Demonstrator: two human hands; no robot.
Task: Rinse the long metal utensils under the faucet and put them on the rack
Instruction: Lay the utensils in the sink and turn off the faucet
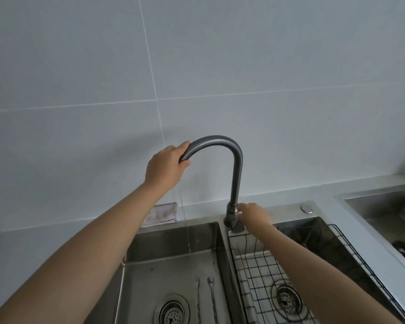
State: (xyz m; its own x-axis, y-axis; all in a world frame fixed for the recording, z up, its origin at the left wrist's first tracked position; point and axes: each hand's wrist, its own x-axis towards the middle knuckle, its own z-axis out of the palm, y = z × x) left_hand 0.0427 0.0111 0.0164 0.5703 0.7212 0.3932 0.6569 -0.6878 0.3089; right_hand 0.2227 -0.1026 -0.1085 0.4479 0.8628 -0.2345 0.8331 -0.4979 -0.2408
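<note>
Utensils first: two long metal utensils lie side by side on the floor of the left basin (136,277), a slim fork (197,298) and a slim spoon (212,298), just right of the drain (172,311), handles running toward me and out of view at the bottom edge. Neither one is in my hands, neither is under the water, so the rinsing proper hasn't begun for these two as far as I can judge.

My left hand (165,167) is wrapped around the outlet end of the faucet (234,171), fingers and thumb closed on the spout. My right hand (253,215) is down at the faucet's base, fingers pinched on what looks like the small handle there, though the handle itself is mostly hidden. A thin stream (184,220) falls from the spout into the back of the left basin, landing well behind the fork and spoon.

On to the rack (262,272): the wire rack sits in the right basin, and the part I can see holds nothing.

So, my read: water running, spout being aimed, setup nearly done. Left to do: pick up each utensil, rinse it, set it on the rack.
</note>
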